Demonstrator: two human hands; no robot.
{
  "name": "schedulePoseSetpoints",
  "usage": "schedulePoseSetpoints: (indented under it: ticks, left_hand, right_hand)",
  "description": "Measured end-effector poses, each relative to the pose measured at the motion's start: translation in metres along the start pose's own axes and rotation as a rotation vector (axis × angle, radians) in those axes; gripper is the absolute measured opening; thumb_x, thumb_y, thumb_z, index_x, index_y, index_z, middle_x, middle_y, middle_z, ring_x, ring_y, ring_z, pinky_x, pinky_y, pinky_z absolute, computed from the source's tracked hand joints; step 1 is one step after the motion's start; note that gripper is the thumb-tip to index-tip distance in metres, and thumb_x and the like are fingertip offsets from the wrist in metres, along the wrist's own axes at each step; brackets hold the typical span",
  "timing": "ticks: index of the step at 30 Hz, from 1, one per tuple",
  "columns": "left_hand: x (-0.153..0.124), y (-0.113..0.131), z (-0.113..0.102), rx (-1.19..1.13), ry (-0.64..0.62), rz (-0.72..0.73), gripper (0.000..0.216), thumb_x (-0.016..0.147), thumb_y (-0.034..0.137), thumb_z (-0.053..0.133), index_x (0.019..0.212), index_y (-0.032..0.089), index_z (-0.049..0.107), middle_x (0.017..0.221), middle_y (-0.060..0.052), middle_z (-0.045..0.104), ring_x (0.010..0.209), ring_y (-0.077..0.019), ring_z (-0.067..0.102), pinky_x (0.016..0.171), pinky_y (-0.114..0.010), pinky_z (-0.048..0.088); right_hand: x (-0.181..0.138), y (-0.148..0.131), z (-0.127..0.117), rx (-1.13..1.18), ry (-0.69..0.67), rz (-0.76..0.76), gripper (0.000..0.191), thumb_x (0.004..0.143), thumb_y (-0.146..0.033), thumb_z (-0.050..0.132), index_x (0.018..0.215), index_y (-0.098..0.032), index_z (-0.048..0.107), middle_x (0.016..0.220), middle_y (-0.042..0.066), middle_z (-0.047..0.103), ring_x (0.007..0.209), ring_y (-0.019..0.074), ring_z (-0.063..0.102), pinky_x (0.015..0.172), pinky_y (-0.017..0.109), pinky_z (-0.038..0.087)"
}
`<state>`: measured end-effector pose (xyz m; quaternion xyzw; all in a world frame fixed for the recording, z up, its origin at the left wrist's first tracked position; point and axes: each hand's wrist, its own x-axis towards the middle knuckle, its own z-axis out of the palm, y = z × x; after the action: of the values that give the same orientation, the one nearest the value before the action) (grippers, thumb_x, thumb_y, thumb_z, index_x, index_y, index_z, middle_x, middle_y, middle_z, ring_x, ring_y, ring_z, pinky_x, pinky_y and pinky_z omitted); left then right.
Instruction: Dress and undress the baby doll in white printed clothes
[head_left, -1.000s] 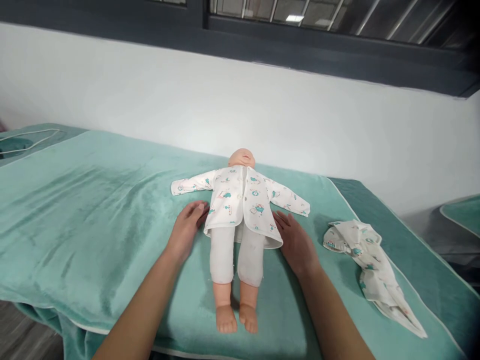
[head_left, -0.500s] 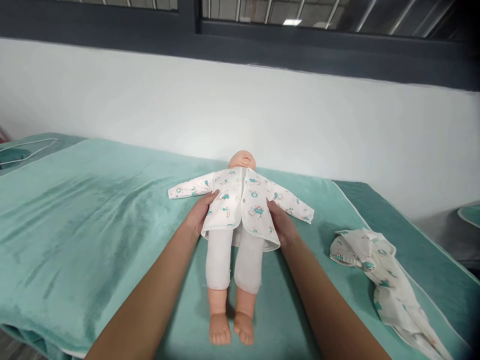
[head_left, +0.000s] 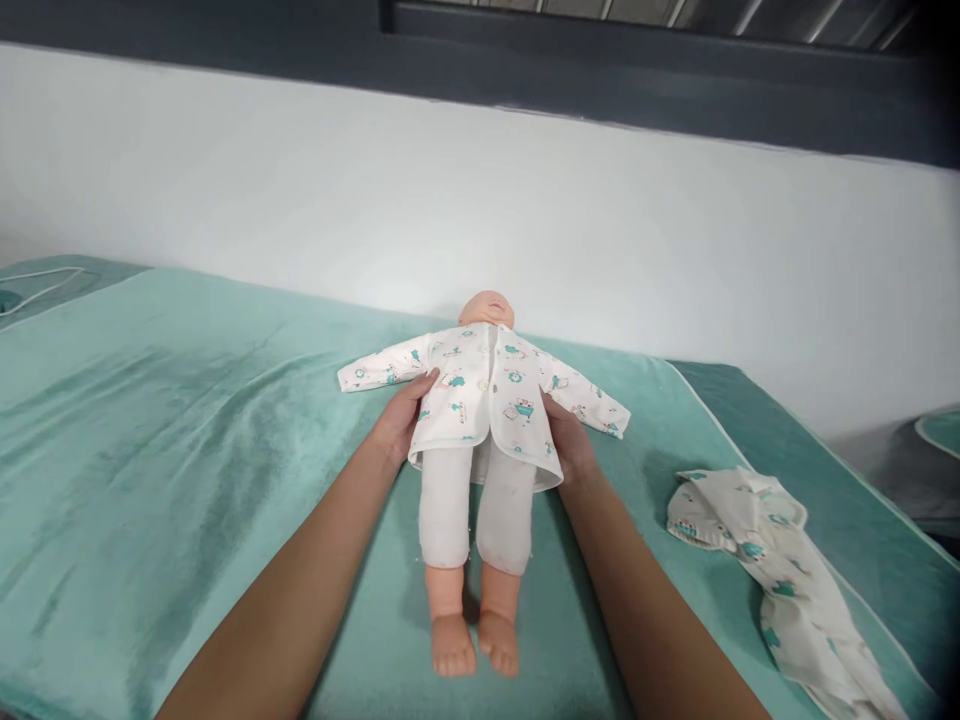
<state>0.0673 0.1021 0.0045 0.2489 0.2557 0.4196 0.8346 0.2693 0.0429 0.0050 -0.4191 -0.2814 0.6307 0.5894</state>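
The fingers of my left hand (head_left: 403,422) and my right hand (head_left: 571,447) vanish beneath the sides of the baby doll in a white printed cotton jacket (head_left: 487,395); only my thumbs show. Right of the doll, the crumpled white printed garment (head_left: 780,570) runs off the bottom edge.

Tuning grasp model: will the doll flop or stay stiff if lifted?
The doll probably flops: padded cloth thighs, sleeves lying limp. Unlikely to roll, lying flat on towel. Loose shirt may slip under left hand and right hand.

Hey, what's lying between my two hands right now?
The doll, face up in a printed jacket; left hand and right hand each touch its sides. Head view shows it.
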Motion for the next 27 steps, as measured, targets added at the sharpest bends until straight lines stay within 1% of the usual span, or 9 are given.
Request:
schedulePoseSetpoints:
  ticks: [2, 3, 5, 7, 11, 16, 20, 24, 27]
  left_hand:
    - [-0.001, 0.003, 0.001, -0.056, 0.01, -0.029, 0.041, 0.09, 0.034, 0.06, 0.125, 0.012, 0.061, 0.119, -0.016, 0.07, 0.113, -0.0315, 0.067, 0.1, -0.047, 0.054]
    - [-0.001, 0.005, 0.0, -0.092, 0.026, -0.009, 0.041, 0.092, 0.036, 0.058, 0.125, 0.012, 0.061, 0.121, -0.017, 0.069, 0.115, -0.0318, 0.066, 0.101, -0.047, 0.054]
    - [0.002, 0.01, -0.005, -0.177, 0.079, 0.084, 0.044, 0.094, 0.041, 0.053, 0.127, 0.012, 0.057, 0.125, -0.018, 0.067, 0.117, -0.0313, 0.064, 0.1, -0.047, 0.054]
    - [0.006, 0.017, -0.014, -0.267, 0.141, 0.182, 0.048, 0.097, 0.044, 0.047, 0.13, 0.01, 0.053, 0.129, -0.021, 0.063, 0.12, -0.0291, 0.063, 0.099, -0.045, 0.055]
    - [0.013, 0.031, -0.033, -0.371, 0.237, 0.261, 0.047, 0.102, 0.043, 0.033, 0.132, 0.011, 0.049, 0.133, -0.024, 0.058, 0.123, -0.0264, 0.06, 0.096, -0.04, 0.057]
    - [0.013, 0.044, -0.045, -0.421, 0.301, 0.375, 0.039, 0.104, 0.033, 0.027, 0.131, 0.016, 0.051, 0.13, -0.019, 0.062, 0.123, -0.0236, 0.061, 0.098, -0.043, 0.055]
    - [0.013, 0.049, -0.053, -0.447, 0.34, 0.425, 0.039, 0.104, 0.03, 0.025, 0.126, 0.017, 0.054, 0.127, -0.017, 0.064, 0.119, -0.0205, 0.063, 0.099, -0.042, 0.055]
    - [0.01, 0.049, -0.058, -0.414, 0.353, 0.439, 0.033, 0.103, 0.027, 0.029, 0.117, 0.016, 0.058, 0.124, -0.016, 0.065, 0.118, -0.0202, 0.063, 0.097, -0.039, 0.056]
    - [-0.001, 0.047, -0.062, -0.359, 0.346, 0.463, 0.03, 0.102, 0.029, 0.033, 0.107, 0.016, 0.059, 0.125, -0.015, 0.064, 0.119, -0.0198, 0.062, 0.099, -0.037, 0.054]
  right_hand:
    - [-0.001, -0.001, -0.001, 0.002, -0.03, 0.028, 0.04, 0.088, -0.046, 0.057, 0.12, -0.024, 0.063, 0.114, 0.006, 0.073, 0.114, 0.0272, 0.066, 0.094, 0.045, 0.056]
    - [-0.002, -0.002, -0.002, 0.008, -0.032, 0.032, 0.042, 0.088, -0.05, 0.056, 0.121, -0.024, 0.062, 0.114, 0.006, 0.073, 0.115, 0.028, 0.065, 0.095, 0.047, 0.055]
    - [-0.004, -0.005, -0.004, 0.023, -0.024, 0.026, 0.045, 0.089, -0.056, 0.052, 0.119, -0.024, 0.062, 0.113, 0.007, 0.073, 0.117, 0.0296, 0.064, 0.096, 0.052, 0.054]
    - [-0.005, -0.009, -0.008, 0.056, -0.004, 0.001, 0.046, 0.09, -0.058, 0.047, 0.115, -0.023, 0.063, 0.112, 0.009, 0.072, 0.118, 0.0306, 0.063, 0.097, 0.055, 0.053]
    - [-0.005, -0.015, -0.023, 0.2, 0.062, -0.128, 0.038, 0.093, -0.049, 0.047, 0.112, -0.02, 0.06, 0.115, 0.011, 0.069, 0.12, 0.0277, 0.061, 0.1, 0.053, 0.053]
    - [-0.003, -0.02, -0.039, 0.309, 0.125, -0.199, 0.024, 0.092, -0.039, 0.049, 0.106, -0.022, 0.057, 0.114, 0.011, 0.066, 0.119, 0.0207, 0.061, 0.103, 0.043, 0.053]
    - [-0.005, -0.027, -0.044, 0.377, 0.262, -0.266, 0.013, 0.089, -0.029, 0.048, 0.099, -0.025, 0.055, 0.117, 0.008, 0.065, 0.116, 0.018, 0.062, 0.103, 0.041, 0.053]
    - [-0.011, -0.034, -0.056, 0.4, 0.417, -0.356, 0.016, 0.084, -0.022, 0.048, 0.098, -0.026, 0.055, 0.122, 0.004, 0.063, 0.118, 0.0157, 0.061, 0.104, 0.038, 0.052]
    - [-0.02, -0.035, -0.068, 0.325, 0.574, -0.418, 0.017, 0.079, -0.019, 0.049, 0.093, -0.027, 0.055, 0.122, 0.003, 0.062, 0.118, 0.0134, 0.06, 0.104, 0.034, 0.051]
